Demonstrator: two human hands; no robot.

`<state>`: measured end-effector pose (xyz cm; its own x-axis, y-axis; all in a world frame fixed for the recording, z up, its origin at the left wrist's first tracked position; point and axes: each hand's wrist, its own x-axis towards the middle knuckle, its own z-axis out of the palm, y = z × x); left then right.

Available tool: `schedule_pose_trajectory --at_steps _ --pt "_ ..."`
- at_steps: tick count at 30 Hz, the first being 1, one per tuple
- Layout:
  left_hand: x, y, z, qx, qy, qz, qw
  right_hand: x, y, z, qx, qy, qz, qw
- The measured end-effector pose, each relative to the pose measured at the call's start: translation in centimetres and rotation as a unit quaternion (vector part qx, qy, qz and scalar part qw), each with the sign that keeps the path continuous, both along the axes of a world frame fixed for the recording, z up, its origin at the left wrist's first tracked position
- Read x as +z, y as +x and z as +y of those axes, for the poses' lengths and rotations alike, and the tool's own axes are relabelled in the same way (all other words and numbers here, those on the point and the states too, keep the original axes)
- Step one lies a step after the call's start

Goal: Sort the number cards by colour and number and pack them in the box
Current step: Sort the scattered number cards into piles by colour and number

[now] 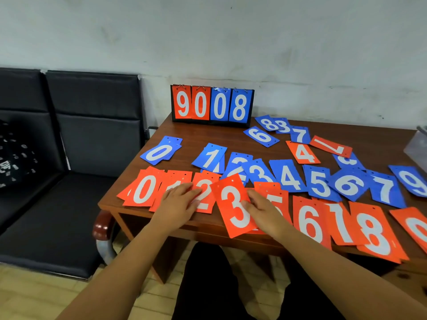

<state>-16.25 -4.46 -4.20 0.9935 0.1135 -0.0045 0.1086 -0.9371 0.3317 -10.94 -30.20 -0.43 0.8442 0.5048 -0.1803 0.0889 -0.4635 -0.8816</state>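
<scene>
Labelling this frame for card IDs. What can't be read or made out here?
All head view:
- Red card under the left hand: digit mostly covered by the hand.
- Red card under the right hand: digit partly hidden, looks like a 5.
- Red card at the right edge: cut off by the frame.
- Clear container, far right: cropped and blurred, contents unclear.

Both hands (pixel 221 206) flat on red cards (pixel 233 209) — table (pixel 194 132) crowded.

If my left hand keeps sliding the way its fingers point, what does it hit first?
The left hand points up and right across the red 2 card. Going straight on, it would probably meet the red 3 card first, whose edge overlaps there, though depth is hard to judge.
</scene>
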Motion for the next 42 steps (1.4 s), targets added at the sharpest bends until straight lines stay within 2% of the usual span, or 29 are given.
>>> schedule_pose_trajectory --at_steps 5,9,12,18,24,30,37,39,42 --pt "0.5 -0.6 0.5 0.007 0.009 0.001 1.000 0.5 1.1 -1.3 -0.068 -0.009 -0.008 0.998" --pt "0.9 -0.7 0.5 0.009 0.021 0.008 1.000 1.7 2.3 -0.2 -0.104 0.040 0.016 0.994" --pt "1.2 -0.5 0.3 0.009 0.026 0.006 1.000 2.0 3.0 1.3 -0.134 0.043 -0.006 0.990" --pt "1.1 -0.1 0.3 0.001 0.027 -0.022 0.999 0.5 2.1 4.1 -0.130 -0.058 0.021 0.990" --pt "0.6 -0.1 0.4 -0.035 0.018 -0.036 0.999 -1.3 1.4 5.2 -0.099 -0.202 -0.113 0.968" --pt "0.3 -0.1 0.6 -0.033 0.022 -0.039 0.998 -0.9 2.1 5.5 -0.056 -0.308 -0.160 0.936" --pt "0.4 0.5 -0.7 -0.031 0.015 -0.070 0.997 -1.3 2.2 4.4 -0.056 -0.337 -0.215 0.915" --pt "0.6 0.5 -1.2 -0.056 0.002 -0.077 0.995 -1.4 2.1 4.2 -0.048 -0.341 -0.235 0.909" --pt "0.6 0.7 -1.8 -0.103 -0.001 -0.040 0.994 -1.5 1.8 3.8 -0.022 -0.363 -0.281 0.888"
